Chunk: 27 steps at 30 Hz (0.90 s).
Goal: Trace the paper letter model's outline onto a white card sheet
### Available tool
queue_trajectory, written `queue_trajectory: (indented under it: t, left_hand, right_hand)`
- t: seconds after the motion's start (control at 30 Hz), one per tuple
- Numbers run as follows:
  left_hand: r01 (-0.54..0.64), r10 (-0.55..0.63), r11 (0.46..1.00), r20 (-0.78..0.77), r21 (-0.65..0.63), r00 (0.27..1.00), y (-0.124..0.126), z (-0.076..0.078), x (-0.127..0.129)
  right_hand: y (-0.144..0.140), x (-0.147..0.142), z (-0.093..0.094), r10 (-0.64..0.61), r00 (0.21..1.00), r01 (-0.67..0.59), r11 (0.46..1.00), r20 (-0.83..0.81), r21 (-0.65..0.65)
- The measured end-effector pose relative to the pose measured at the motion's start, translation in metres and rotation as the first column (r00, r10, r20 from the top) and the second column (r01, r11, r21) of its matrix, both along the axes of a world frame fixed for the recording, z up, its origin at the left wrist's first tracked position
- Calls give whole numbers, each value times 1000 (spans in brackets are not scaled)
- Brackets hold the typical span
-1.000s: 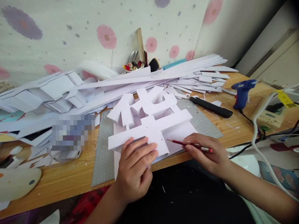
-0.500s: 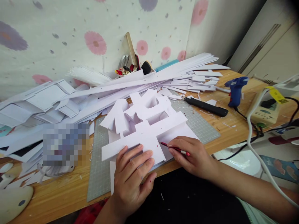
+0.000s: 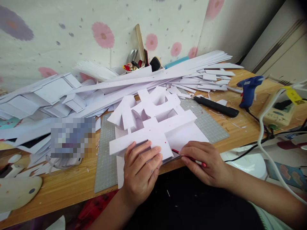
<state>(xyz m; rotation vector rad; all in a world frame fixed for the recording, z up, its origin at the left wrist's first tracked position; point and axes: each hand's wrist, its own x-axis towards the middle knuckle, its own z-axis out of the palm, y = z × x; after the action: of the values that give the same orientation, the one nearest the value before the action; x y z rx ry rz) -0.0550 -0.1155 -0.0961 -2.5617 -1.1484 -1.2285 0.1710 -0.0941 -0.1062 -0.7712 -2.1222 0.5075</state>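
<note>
A white foam-board construction (image 3: 153, 123) of raised strips and open cells lies on a white sheet (image 3: 189, 137) over a grey cutting mat (image 3: 105, 159). My left hand (image 3: 140, 171) presses flat on the construction's near edge, fingers spread. My right hand (image 3: 207, 163) grips a red pencil (image 3: 189, 157). The pencil's tip touches the sheet at the construction's lower right corner.
Long white board strips (image 3: 155, 78) and offcuts pile up across the back of the wooden desk (image 3: 59, 188). A black utility knife (image 3: 216, 107), a blue glue gun (image 3: 249, 89), a power strip (image 3: 275, 116) and cables lie at the right. A tool cup (image 3: 136, 65) stands by the wall.
My right hand has drawn the pencil closer, lowering its tip to the corner of the construction. The left hand stays pressed in place; the view shifted slightly.
</note>
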Motion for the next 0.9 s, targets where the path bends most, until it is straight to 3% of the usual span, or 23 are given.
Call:
queue_trajectory:
  t: [0.4, 0.53, 0.7, 0.9]
  left_hand:
    - [-15, 15, 1000, 13, 2, 1000, 0, -1, 1]
    - [-20, 20, 1000, 10, 12, 1000, -1, 0, 2]
    - [-26, 27, 999, -6, 26, 1000, -1, 0, 3]
    - [-28, 30, 999, -53, 37, 998, -1, 0, 3]
  right_hand:
    - [-16, 6, 2, 28, 1000, -28, 994, 7, 110]
    - [-16, 13, 6, -12, 997, 14, 999, -74, 29]
    - [0, 16, 3, -301, 942, 280, 949, -150, -144]
    - [16, 4, -7, -263, 954, 235, 954, -141, -187]
